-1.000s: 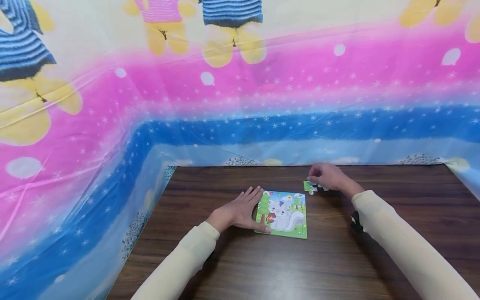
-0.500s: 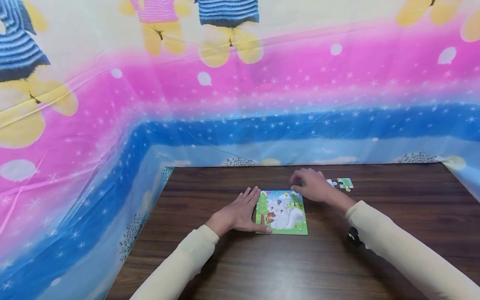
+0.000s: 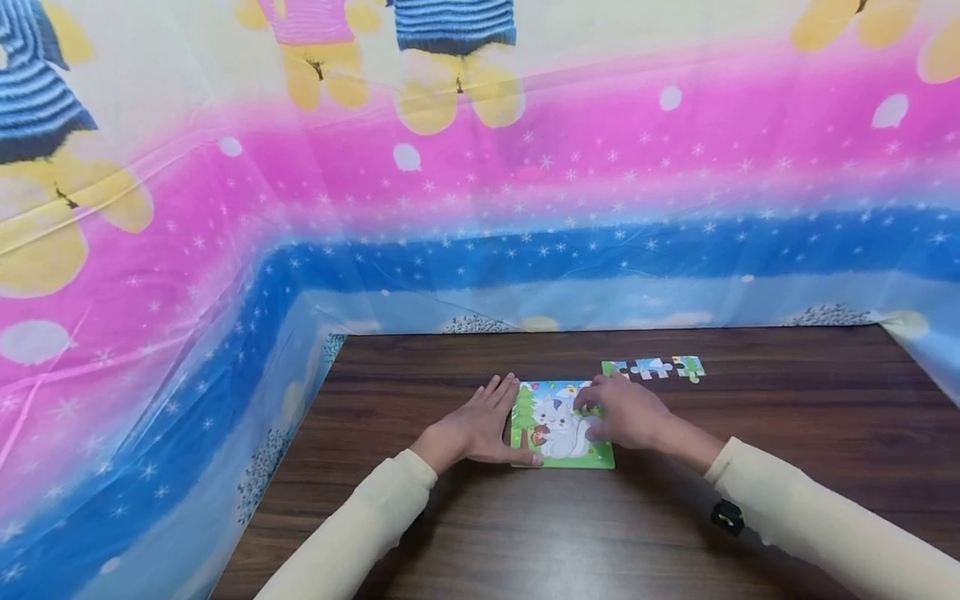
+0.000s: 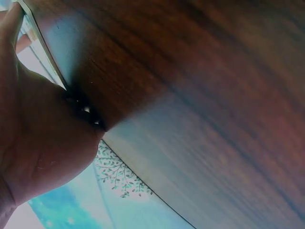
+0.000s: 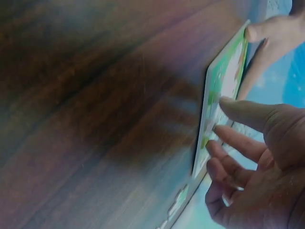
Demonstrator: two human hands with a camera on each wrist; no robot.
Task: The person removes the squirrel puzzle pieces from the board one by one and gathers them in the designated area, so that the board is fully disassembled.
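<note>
A square puzzle board (image 3: 564, 454) with a white squirrel picture lies on the table. My left hand (image 3: 480, 425) rests at its left side, fingers extended along the edge and thumb on the near left corner. Over the board's right part is my right hand (image 3: 626, 412), hiding some of the picture. In the right wrist view, the thumb (image 5: 238, 110) and forefinger (image 5: 238, 141) are spread apart, their tips at the puzzle's surface. Just behind the board lie three loose puzzle pieces in a row, including a blue-and-white middle piece (image 3: 651, 368) and a green right-hand piece (image 3: 688, 367).
The brown wooden table (image 3: 600, 542) ends at a patterned cloth (image 3: 480, 258) hanging along its back and left sides. A black device (image 3: 726, 517) sits at the right wrist.
My right hand has moved left and nearer, from the loose pieces to the right side of the board. The row of pieces is now uncovered. My left hand has stayed put.
</note>
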